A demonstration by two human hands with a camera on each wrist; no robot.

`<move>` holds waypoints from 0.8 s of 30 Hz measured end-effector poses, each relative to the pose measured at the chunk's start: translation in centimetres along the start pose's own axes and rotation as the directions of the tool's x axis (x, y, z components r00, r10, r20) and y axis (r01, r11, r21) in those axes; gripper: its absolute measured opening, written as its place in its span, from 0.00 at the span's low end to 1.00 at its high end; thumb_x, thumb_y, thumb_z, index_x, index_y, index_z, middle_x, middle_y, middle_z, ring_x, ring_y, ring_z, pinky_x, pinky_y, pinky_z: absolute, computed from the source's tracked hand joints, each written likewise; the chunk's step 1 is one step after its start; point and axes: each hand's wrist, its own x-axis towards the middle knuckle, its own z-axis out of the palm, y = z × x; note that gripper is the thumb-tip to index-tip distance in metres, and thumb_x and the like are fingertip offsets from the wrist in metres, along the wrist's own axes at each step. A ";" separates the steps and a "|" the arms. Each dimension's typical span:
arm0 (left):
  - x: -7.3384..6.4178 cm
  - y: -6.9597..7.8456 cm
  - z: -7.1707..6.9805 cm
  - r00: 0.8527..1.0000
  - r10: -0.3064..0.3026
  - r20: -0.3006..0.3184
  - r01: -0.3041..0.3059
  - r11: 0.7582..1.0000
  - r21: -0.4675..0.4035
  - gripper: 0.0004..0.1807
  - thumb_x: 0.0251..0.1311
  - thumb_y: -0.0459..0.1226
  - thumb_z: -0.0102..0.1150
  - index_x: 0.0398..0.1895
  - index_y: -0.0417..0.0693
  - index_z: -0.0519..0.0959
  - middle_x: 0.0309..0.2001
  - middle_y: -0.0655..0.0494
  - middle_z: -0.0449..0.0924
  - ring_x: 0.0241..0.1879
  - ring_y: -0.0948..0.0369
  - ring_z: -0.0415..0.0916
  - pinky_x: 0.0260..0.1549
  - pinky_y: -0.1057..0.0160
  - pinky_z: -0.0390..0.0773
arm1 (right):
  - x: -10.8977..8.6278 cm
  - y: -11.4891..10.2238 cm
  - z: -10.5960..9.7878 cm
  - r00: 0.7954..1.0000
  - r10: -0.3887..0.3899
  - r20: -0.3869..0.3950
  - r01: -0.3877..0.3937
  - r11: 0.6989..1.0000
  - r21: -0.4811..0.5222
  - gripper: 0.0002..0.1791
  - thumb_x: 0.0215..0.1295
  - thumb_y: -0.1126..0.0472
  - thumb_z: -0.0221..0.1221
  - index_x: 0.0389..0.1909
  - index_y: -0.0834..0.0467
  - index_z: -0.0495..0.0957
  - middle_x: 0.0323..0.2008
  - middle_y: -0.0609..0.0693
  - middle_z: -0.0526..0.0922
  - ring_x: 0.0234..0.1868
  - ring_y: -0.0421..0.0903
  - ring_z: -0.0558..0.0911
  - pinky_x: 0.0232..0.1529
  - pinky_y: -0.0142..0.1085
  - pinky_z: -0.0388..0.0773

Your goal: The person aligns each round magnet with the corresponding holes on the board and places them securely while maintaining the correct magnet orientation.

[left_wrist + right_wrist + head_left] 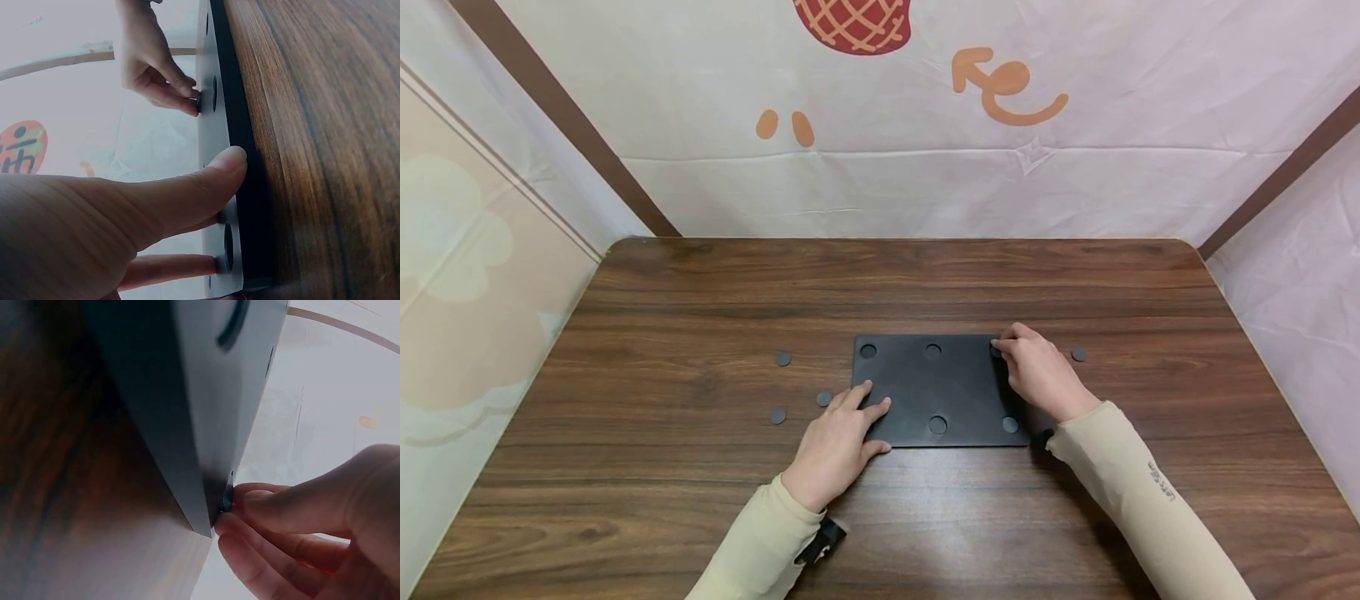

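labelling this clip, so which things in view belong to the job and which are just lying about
Seemingly part of the job:
- black board with round recesses
- left hand, resting on it
- right hand, pinching a disc
- four loose discs

Just surroundings:
- wooden table
- printed cloth behind

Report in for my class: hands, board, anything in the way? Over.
Left hand on black board, left end. Right hand pinching disc at far-right corner. No obstruction visible.
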 end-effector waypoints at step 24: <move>0.0 -0.1 0.1 1.000 0.007 -0.010 -0.007 1.000 0.015 0.28 0.52 0.45 0.69 0.57 0.46 0.79 0.63 0.40 0.70 0.60 0.41 0.70 0.37 0.50 0.81 | -0.7 -1.1 0.1 1.000 -0.025 0.009 0.026 0.991 -0.131 0.13 0.65 0.73 0.53 0.47 0.72 0.81 0.46 0.62 0.80 0.47 0.57 0.80 0.44 0.44 0.81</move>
